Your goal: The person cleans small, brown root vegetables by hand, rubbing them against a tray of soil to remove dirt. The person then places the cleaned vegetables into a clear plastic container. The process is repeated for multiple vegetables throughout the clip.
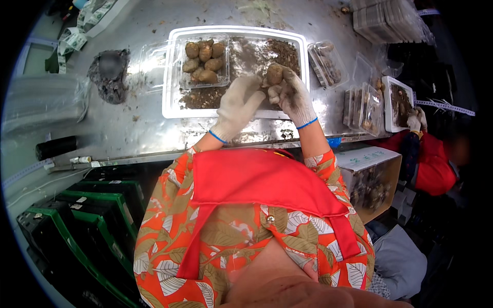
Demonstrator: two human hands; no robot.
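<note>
A small brown root vegetable, perhaps taro (274, 74), is held between the fingers and thumb of my right hand (291, 92), which wears a soiled knit glove. Beside it my left hand (240, 102), in a paler knit glove, has its thumb apart from the fingers; its fingertips are close to the vegetable, and contact is unclear. Both hands are over a white tray (235, 113) strewn with brown soil and scraps. At the tray's left, a clear plastic punnet (226, 65) holds several similar brown tubers (208, 76). Its hinged lid (152, 65) lies unfolded to the left, past the tray's rim.
Filled clear punnets (328, 64) lie right of the tray, with more (362, 109) nearer the edge. Stacked empty punnets (385, 23) stand at back right. A grey cloth (109, 77) lies left. A co-worker's gloved hands (416, 119) are at another tray (388, 104). A cardboard box (369, 158) stands below.
</note>
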